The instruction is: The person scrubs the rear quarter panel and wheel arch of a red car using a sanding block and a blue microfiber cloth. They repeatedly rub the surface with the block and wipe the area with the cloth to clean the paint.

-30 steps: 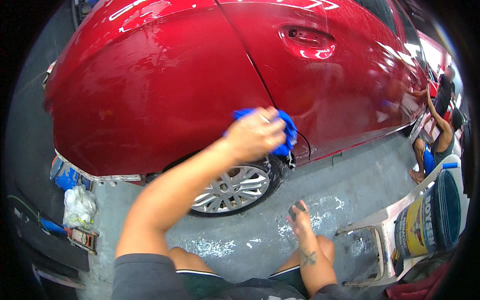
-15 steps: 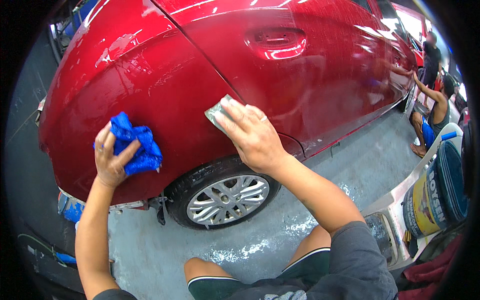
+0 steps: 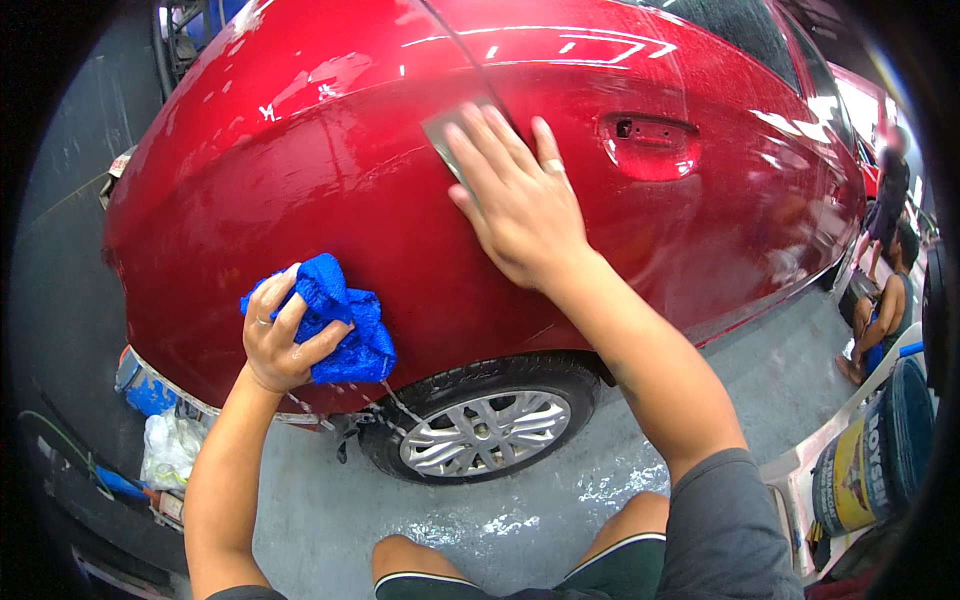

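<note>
Person's L hand (image 3: 280, 338) is gripping a bunched blue cloth (image 3: 352, 342), fingers curling round it, over the red car's (image 3: 240, 215) rear side panel, up & L of the wheel (image 3: 487, 430); water's dribbling below it. R hand (image 3: 525, 215) is lying w/ fingers extended, slightly spread, over a thin grey sheet (image 3: 438, 128) against the panel nr the door seam, L of the handle recess (image 3: 650, 147). Another person (image 3: 885, 310) is crouching nr the car's far end; dk bucket (image 3: 905, 400) is sitting on a white chair (image 3: 797, 467), lower R.
</note>
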The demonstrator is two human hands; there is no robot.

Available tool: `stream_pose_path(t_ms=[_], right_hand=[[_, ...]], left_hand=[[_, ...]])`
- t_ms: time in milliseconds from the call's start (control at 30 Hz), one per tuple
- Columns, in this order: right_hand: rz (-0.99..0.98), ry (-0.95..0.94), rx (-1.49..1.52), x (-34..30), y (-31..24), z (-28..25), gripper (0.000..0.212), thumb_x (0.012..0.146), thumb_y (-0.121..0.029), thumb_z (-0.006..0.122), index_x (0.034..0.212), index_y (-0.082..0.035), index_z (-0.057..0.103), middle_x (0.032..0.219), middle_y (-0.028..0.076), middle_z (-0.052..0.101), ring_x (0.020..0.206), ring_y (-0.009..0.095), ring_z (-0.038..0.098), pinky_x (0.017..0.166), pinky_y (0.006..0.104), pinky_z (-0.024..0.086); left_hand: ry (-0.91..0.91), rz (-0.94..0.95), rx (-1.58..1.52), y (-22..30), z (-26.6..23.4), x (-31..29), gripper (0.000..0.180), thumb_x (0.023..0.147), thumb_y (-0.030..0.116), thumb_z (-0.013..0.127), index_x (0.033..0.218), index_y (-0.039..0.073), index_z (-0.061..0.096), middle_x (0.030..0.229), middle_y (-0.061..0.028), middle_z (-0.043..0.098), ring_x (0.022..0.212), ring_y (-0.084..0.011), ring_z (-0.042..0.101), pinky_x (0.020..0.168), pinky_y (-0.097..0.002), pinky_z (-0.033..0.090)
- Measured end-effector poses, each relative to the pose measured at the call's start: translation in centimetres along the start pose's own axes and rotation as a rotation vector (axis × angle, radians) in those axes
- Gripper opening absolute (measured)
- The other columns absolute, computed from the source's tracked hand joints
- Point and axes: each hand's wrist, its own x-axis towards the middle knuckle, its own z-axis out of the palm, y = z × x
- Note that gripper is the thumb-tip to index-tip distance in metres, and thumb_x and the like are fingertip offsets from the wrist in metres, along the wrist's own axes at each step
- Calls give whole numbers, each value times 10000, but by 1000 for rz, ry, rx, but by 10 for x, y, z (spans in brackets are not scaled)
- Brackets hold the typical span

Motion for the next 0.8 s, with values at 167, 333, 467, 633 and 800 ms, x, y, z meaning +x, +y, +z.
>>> stream_pose_path(t_ms=[167, 333, 467, 633, 800], right_hand=[[8, -199, 41, -130, -12, -16, 781, 981, -337, 767, 1675, -91, 506, 1803, 188, 394, 1696, 356, 330, 1369, 644, 160], [-79, 54, -84, 45, 1, 1, 557, 1132, -352, 599, 1595, -46, 556, 1697, 212, 522, 1602, 377, 460, 1309, 638, 305], [-20, -59, -57, 5, -10, -5, 612, 1121, -355, 614, 1649, -63, 514, 1754, 199, 455, 1655, 368, 390, 1339, 625, 261], [21, -218, -71, -112, -15, -11, 658, 1115, -332, 623, 1698, -72, 461, 1796, 207, 387, 1686, 373, 333, 1356, 625, 213], [-48, 45, -112, 61, 1, 10, 609, 1140, -330, 590, 1671, -52, 486, 1772, 218, 418, 1645, 400, 393, 1342, 620, 261]], left_hand=[[46, 1, 20, -6, -6, -6, 215, 812, 370, 870, 1018, 371, 807, 1269, -77, 692, 1316, -399, 673, 1008, -545, 605], [72, -5, -4, -3, 4, -4, 208, 824, 356, 873, 1016, 400, 807, 1270, -55, 658, 1331, -394, 666, 1018, -551, 616], [41, 12, -3, -8, -4, -9, 214, 821, 358, 876, 1015, 414, 805, 1263, -46, 652, 1332, -383, 667, 1030, -544, 625], [84, -24, 18, -4, -10, -14, 225, 812, 352, 883, 1009, 421, 799, 1244, -37, 648, 1332, -369, 669, 1032, -539, 628], [79, -35, -25, 2, 0, -4, 225, 809, 357, 884, 1003, 424, 791, 1228, -30, 642, 1331, -356, 670, 1030, -537, 630]])
